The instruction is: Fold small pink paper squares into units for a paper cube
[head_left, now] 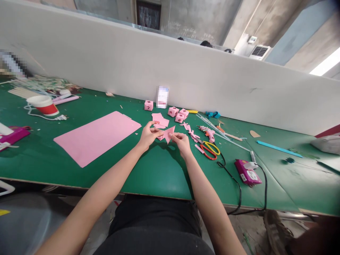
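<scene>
A small folded piece of pink paper [169,134] is held up between my two hands, just above the green table. My right hand [181,141] pinches its right side between thumb and fingers. From the other side, my left hand [149,135] grips the paper's left end, its fingertips partly covering more pink paper beneath. Just beyond my left fingers lie small cut pink sheets [160,119]. Small pink paper boxes with dark diamond-shaped openings [173,112] stand behind them, and one more such box [148,105] is further left.
A large pink sheet [98,138] lies left. Scissors [211,148], pink scraps [193,134] and a hot glue gun [210,135] are on the right, with a cable running to a purple box [247,172]. A paper cup [44,105] stands far left. A white partition [111,60] borders the back.
</scene>
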A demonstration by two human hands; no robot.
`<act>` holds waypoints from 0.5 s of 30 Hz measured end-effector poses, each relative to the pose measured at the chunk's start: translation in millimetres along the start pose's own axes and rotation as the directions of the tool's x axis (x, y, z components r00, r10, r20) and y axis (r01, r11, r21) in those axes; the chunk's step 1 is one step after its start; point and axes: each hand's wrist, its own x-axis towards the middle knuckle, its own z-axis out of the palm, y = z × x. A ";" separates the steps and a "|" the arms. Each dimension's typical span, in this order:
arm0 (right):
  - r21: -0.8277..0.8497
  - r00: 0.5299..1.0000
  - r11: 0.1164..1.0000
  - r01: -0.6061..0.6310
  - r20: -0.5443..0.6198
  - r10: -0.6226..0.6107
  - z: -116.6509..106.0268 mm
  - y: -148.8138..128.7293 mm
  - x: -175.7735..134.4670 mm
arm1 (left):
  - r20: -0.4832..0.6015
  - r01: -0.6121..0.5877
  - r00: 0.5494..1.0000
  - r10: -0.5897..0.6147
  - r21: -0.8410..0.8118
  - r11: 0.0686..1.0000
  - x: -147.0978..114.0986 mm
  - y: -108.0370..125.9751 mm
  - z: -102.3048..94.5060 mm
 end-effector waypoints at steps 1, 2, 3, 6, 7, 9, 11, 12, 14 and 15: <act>0.002 1.000 1.000 0.002 -0.001 -0.002 -0.2 1.1 0.8 | 0.000 0.001 1.000 -0.001 0.005 1.000 -0.4 0.3 0.3; 0.004 1.000 1.000 0.005 -0.003 -0.005 -0.3 2.1 1.5 | 0.000 0.003 1.000 -0.003 0.008 1.000 -0.7 0.5 0.7; 0.003 1.000 1.000 0.007 -0.006 -0.007 -0.4 3.0 2.1 | 0.000 0.005 1.000 -0.005 0.008 1.000 -0.8 0.6 1.1; -0.007 1.000 1.000 0.004 -0.013 -0.004 -0.6 4.3 2.6 | -0.009 0.016 1.000 -0.016 -0.008 1.000 -0.2 0.2 2.4; -0.008 1.000 1.000 -0.004 -0.003 0.004 -0.7 4.3 2.4 | -0.013 0.021 1.000 -0.021 -0.016 1.000 0.3 -0.1 2.7; -0.008 0.999 1.000 -0.028 0.040 0.028 -0.8 3.7 1.3 | -0.019 0.026 0.999 -0.027 -0.030 0.999 1.6 -0.4 2.6; -0.012 0.994 0.999 -0.052 0.091 0.053 -0.8 2.6 -0.1 | -0.023 0.026 0.999 -0.027 -0.046 0.999 2.8 -0.5 1.8; -0.016 0.992 0.998 -0.060 0.107 0.061 -0.8 1.9 -0.8 | -0.027 0.026 0.999 -0.028 -0.058 0.998 3.4 -0.5 1.2; -0.023 0.991 0.998 -0.064 0.115 0.066 -0.8 0.8 -1.8 | -0.031 0.031 0.999 -0.034 -0.081 0.996 4.2 -0.2 0.4; -0.026 0.992 0.998 -0.059 0.110 0.061 -0.8 0.4 -2.0 | -0.033 0.035 0.999 -0.038 -0.091 0.995 4.4 0.0 0.1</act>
